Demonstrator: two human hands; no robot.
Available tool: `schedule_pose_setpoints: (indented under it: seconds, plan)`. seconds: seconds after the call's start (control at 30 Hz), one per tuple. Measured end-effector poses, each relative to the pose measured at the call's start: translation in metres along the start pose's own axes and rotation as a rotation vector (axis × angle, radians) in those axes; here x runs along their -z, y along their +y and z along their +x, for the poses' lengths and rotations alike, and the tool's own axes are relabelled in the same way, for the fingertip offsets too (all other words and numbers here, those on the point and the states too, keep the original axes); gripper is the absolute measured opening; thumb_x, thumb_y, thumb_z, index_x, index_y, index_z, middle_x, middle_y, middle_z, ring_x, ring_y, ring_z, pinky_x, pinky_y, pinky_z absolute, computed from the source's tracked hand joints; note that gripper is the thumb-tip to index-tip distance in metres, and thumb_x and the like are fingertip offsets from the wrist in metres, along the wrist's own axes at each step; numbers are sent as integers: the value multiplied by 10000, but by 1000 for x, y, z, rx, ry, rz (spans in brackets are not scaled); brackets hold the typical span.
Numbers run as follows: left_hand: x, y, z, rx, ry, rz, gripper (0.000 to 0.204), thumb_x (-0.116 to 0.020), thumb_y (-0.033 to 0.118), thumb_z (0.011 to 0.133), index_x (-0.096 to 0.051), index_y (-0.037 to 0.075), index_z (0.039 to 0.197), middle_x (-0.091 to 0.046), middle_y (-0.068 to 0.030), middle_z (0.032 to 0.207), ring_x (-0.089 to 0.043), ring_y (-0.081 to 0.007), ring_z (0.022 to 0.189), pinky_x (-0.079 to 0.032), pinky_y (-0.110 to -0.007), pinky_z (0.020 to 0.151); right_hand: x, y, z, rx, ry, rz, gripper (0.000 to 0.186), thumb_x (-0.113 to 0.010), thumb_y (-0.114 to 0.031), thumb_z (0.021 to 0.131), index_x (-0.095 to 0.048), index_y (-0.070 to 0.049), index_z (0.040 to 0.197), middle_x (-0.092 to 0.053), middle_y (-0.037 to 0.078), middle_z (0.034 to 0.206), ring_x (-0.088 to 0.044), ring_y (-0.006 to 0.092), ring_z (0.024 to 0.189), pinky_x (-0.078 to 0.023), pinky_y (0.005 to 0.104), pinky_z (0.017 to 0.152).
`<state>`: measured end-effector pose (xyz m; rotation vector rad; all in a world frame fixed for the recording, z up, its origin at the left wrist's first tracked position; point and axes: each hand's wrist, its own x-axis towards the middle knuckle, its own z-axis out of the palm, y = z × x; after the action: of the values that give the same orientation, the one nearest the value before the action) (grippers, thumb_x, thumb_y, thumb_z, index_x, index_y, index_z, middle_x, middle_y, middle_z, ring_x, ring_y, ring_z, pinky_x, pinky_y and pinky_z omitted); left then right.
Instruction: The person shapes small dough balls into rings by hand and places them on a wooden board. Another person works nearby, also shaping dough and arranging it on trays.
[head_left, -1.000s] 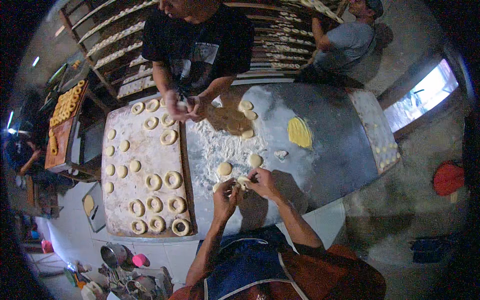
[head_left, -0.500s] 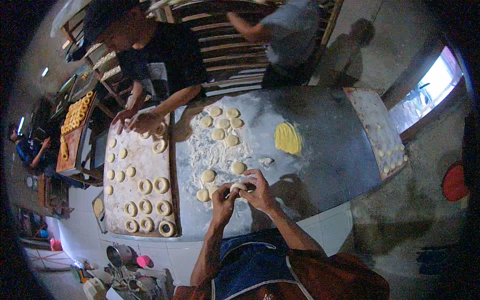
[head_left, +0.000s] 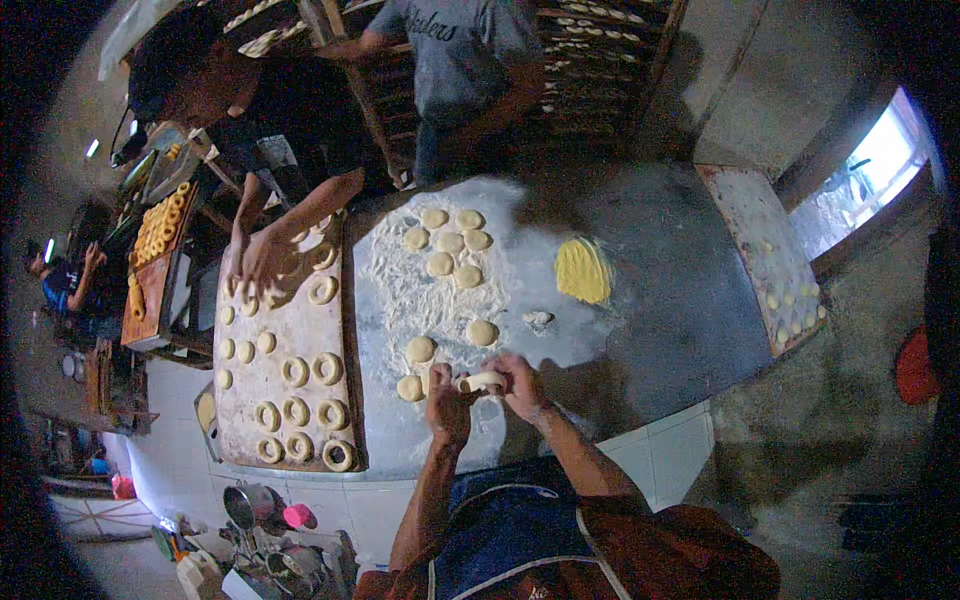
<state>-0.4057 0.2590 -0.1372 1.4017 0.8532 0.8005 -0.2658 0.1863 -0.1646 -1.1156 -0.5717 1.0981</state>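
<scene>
A pale, curved piece of dough [head_left: 484, 381] is held up between my two hands above the near edge of the worktable. My left hand [head_left: 447, 410] pinches its left end, and my right hand [head_left: 521, 388] has its fingers wrapped around the right end. Whether the piece forms a closed ring cannot be seen. Flattened dough rounds lie just beyond on the floured metal: one round [head_left: 410, 388] beside my left hand, another [head_left: 421, 349] above it, and a third [head_left: 482, 332] beyond my right hand. Several more rounds [head_left: 440, 264] sit farther off in the flour.
At left, a wooden board [head_left: 240, 400] carries several dough rings [head_left: 327, 368] and small rounds; a co-worker's hands [head_left: 262, 262] work over it. A yellow spread patch [head_left: 584, 270] lies right of the flour. Another board [head_left: 745, 220] spans the right end. A second person [head_left: 465, 70] stands behind.
The dough between my hands now shows longer and more curved, my hands slightly farther apart. The person in grey moved left. The co-worker's hands shifted slightly along the left board.
</scene>
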Motion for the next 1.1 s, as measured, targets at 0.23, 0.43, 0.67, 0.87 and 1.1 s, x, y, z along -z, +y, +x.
schedule_pose_setpoints:
  seconds: [0.23,0.43,0.67,0.87,1.1]
  plan:
    - [-15,41,9,-67,231,-29,230,-455,259,970,-446,51,1067,-482,-65,836,-506,-167,737,-463,-301,673,-30,-3,5,764,16,-1571,369,-503,-186,958,-506,37,1251,-650,128,862,-638,290,779,-489,374,613]
    - [20,42,32,71,160,-165,309,-410,375,959,-571,112,979,-513,-24,705,-513,-142,576,-415,-306,518,-69,-4,27,373,-75,-1285,370,-455,-214,959,-488,23,1242,-666,207,904,-642,381,666,-498,491,582]
    - [76,42,41,168,200,-650,339,-414,314,992,-522,34,834,-518,-58,697,-514,-215,617,-395,-374,554,-121,10,49,84,83,-1007,553,-389,-467,1002,-638,-4,830,-645,194,757,-614,388,656,-475,485,645]
    - [112,29,40,49,354,-708,403,-391,392,1014,-422,92,746,-414,-3,650,-482,-130,651,-419,-322,597,-171,13,50,43,40,-731,613,-456,-519,970,-618,41,780,-611,115,675,-589,214,661,-462,381,595]
    - [180,2,38,-224,423,190,298,-467,287,951,-462,7,851,-466,-195,641,-523,-374,583,-384,-450,525,-222,22,68,256,-337,-1060,560,-413,-437,995,-639,73,938,-689,211,831,-683,289,798,-539,373,658]
